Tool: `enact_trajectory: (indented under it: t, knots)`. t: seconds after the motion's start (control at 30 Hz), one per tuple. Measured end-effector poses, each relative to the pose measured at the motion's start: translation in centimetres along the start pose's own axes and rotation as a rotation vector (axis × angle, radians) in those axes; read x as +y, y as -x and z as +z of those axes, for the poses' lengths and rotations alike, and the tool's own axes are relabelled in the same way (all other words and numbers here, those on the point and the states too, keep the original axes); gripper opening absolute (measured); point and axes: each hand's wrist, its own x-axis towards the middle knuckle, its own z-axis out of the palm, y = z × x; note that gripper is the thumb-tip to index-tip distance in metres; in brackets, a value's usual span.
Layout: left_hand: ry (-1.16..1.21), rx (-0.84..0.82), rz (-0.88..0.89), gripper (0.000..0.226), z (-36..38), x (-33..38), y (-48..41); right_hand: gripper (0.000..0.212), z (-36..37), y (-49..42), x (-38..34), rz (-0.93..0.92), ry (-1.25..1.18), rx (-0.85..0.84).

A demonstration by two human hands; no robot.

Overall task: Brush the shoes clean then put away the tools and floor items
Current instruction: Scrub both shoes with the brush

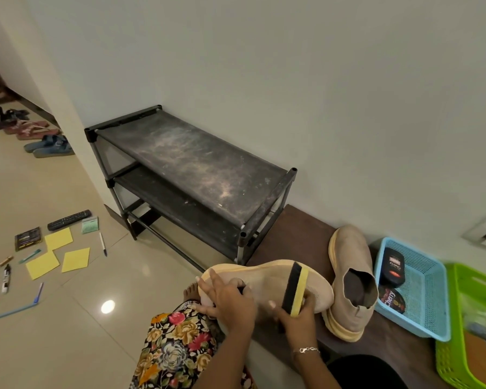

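Dark wooden bench (298,231) bearing beige shoe (351,279), blue basket (429,313), green basket (458,346).

Plain pale wall (292,66), glossy cream floor tiles (68,318), dusty black two-tier rack (197,164), dark wooden bench (298,234)

Legible text: one word only, in the blue basket.

"Cherry" is read in white script on a dark round tin (392,299), lying at the near left corner of the blue basket (429,304). A red-and-white label is seen on the black bottle (393,266) beside it, towards the basket's far left corner, but its lettering is too small and inverted to be made out. Printing is noted on a dark packet (28,238) on the floor tiles; it is unreadable.
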Motion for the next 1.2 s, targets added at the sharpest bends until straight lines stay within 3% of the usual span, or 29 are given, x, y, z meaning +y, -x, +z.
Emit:
enact_trajectory:
  t: [0.13, 0.23, 0.27, 0.37, 0.43, 0.47, 0.57, 0.63, 0.73, 0.83, 0.93, 1.03, 1.1, 1.2]
  knots:
    - [0.103, 0.043, 0.02, 0.003, 0.1, -0.7, -0.3, 0.05, -1.3, -0.7, -0.7, -0.101, 0.302, -0.087]
    - [0.132, 0.044, 0.015, 0.028, 0.1, -1.0, -0.3, 0.063, 0.0, 0.4, -1.3, -0.373, 0.831, -0.408]
    - [0.144, 0.043, 0.022, 0.028, 0.1, -1.2, -0.4, 0.063, -0.1, 0.1, -1.6, -0.39, 1.008, -0.434]
    - [0.227, 0.03, 0.034, 0.009, 0.4, -1.9, -0.8, 0.06, -2.0, -2.7, -2.2, -0.217, 1.199, -0.15]
    - [0.267, 0.005, 0.004, 0.014, 0.5, -1.6, -1.1, 0.062, -2.6, -3.6, -2.2, -0.151, 1.163, 0.013]
    - [0.273, 0.0, -0.004, 0.012, 0.6, -1.5, -1.3, 0.063, -1.9, -3.2, -2.1, -0.176, 1.127, -0.024]
    - [0.276, -0.001, 0.005, 0.011, 0.7, -2.1, -2.0, 0.061, 1.5, -0.5, -1.3, -0.393, 0.947, -0.447]
    - [0.314, -0.015, 0.008, 0.01, 0.5, -3.0, -2.1, 0.057, 1.9, -0.6, -0.7, -0.49, 0.954, -0.587]
    - [0.361, -0.037, 0.01, 0.009, 0.1, -3.4, -1.8, 0.076, -0.9, -3.2, -0.8, -0.436, 1.202, -0.349]
    - [0.371, -0.056, 0.002, 0.013, 0.0, -3.1, -1.6, 0.052, -1.5, -3.6, -1.8, -0.235, 1.229, -0.108]
    - [0.344, -0.074, 0.027, 0.013, 0.3, -3.3, -1.6, 0.051, 1.5, -1.4, -1.4, -0.33, 1.067, -0.362]
    - [0.449, -0.053, 0.038, 0.003, -0.6, -3.1, -1.1, 0.045, 1.8, -0.5, -0.4, -0.293, 0.7, -0.563]
    - [0.453, -0.056, 0.084, 0.004, -1.6, -2.6, -1.1, 0.041, 0.4, -0.2, -1.4, -0.255, 0.488, -0.547]
    - [0.473, -0.044, 0.182, 0.004, -2.7, -1.7, -1.3, 0.042, -1.6, -0.3, -2.8, -0.183, 0.316, -0.34]
